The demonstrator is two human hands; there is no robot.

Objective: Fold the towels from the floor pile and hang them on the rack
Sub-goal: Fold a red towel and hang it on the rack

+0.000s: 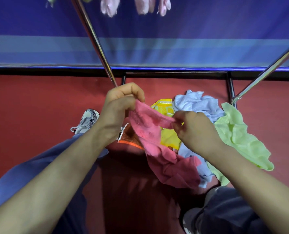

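Observation:
A pink towel is stretched between my hands above the floor pile. My left hand pinches one corner of it and my right hand pinches another, its lower part draping down onto the pile. Under it lie a yellow towel, a light blue towel, a light green towel and an orange-edged brown towel. The rack's metal poles rise on the left and right. Pale pink towels hang at the top.
The floor is red. A blue banner wall stands behind the rack. The rack's black base frame lies on the floor by the wall. My left shoe is beside the pile and my right shoe is at the bottom.

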